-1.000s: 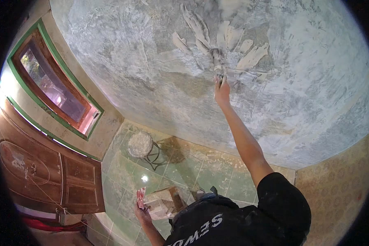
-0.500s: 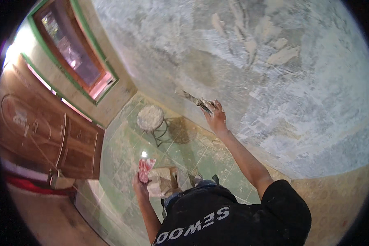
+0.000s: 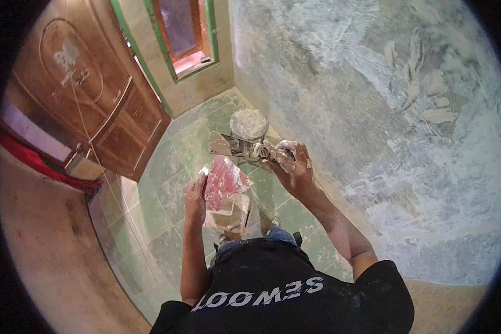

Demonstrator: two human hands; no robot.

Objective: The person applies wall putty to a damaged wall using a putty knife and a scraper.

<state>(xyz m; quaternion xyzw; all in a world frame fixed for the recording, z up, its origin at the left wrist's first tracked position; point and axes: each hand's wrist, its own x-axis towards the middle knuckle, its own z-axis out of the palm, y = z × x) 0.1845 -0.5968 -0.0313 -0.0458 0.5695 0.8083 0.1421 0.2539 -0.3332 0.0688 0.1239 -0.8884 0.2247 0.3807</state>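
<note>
My right hand [image 3: 292,170] grips a plaster-caked putty knife [image 3: 234,146], its wide blade pointing left over the floor. My left hand [image 3: 196,195] holds a red, plaster-spattered board [image 3: 225,183] just below and left of the blade. Under the board, near my feet, stands a dusty box-shaped container [image 3: 234,217], its contents hard to make out. The grey wall [image 3: 345,111] at my right carries pale streaks of fresh plaster high up.
A round stool [image 3: 249,119] with a plaster-covered seat stands by the wall's foot. A wooden door [image 3: 94,106] and a green-framed window [image 3: 178,33] are at the left, with a thin cord [image 3: 100,167] hanging across. Dusty green tiles [image 3: 167,161] cover the floor.
My right hand has come down from the wall and swung left, bringing the knife toward the board. My left hand has risen with the board. My view has turned left and downward.
</note>
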